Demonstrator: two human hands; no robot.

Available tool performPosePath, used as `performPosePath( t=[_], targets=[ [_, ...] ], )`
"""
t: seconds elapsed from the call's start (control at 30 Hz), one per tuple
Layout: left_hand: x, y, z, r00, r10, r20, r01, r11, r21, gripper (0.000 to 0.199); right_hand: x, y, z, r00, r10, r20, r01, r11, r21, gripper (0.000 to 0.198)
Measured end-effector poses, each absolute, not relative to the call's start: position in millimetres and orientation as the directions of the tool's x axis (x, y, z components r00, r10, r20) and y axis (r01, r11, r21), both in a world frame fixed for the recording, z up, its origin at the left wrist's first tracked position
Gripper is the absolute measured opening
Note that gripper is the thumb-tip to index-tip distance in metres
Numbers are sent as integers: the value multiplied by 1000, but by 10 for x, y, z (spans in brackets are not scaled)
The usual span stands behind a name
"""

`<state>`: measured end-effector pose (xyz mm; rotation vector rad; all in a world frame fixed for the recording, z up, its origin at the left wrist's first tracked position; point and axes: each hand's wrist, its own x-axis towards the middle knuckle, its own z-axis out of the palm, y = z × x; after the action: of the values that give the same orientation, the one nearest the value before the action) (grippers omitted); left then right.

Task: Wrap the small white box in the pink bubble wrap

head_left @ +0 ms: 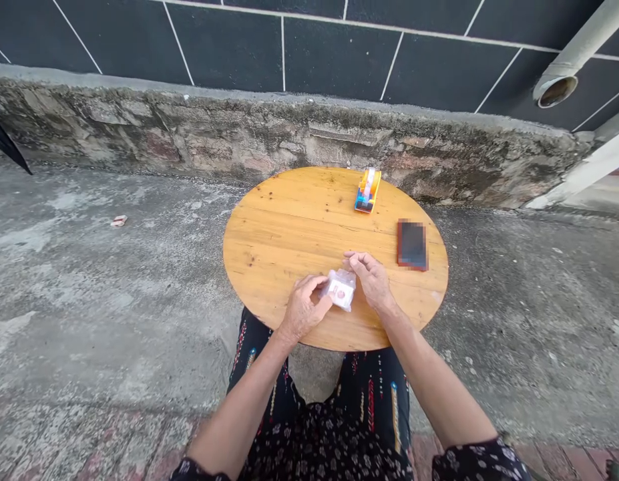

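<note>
A small white box in clear plastic wrapping (342, 294) lies near the front of the round wooden table (284, 227). My left hand (305, 306) grips its left side, the thumb at the near edge and the fingers at the far one. Just beyond the package's upper right corner is my right hand (368, 275), its thumb and fingertips pinched together. Whether a bit of the clear wrapping sits in that pinch is too small to make out. Dark reddish print shows on the box's top face.
A yellow and blue tape dispenser (368, 190) stands at the table's far side. Towards the right edge lies a dark, blurred phone-like object (412, 244) with a red-brown rim. Behind the table runs a low stone ledge (219, 137) under a dark tiled wall.
</note>
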<state>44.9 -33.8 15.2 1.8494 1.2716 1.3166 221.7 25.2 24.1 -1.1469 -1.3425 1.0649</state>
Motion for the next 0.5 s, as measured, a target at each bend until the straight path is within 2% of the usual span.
performPosePath(
  t=[0.13,0.33,0.5],
  targets=[
    [477,-441,147,48,905,423,439,-400,805,33,2139,220,306,-44,970,238,113,241,-964,25],
    [431,-468,93,57,883,465,433,-442,786,52,2048,184,503,-57,950,308,52,311,-949,21],
    [391,-474,91,101,889,447,376,-450,810,46,2084,128,594,-77,939,335,65,340,-938,21]
  ],
)
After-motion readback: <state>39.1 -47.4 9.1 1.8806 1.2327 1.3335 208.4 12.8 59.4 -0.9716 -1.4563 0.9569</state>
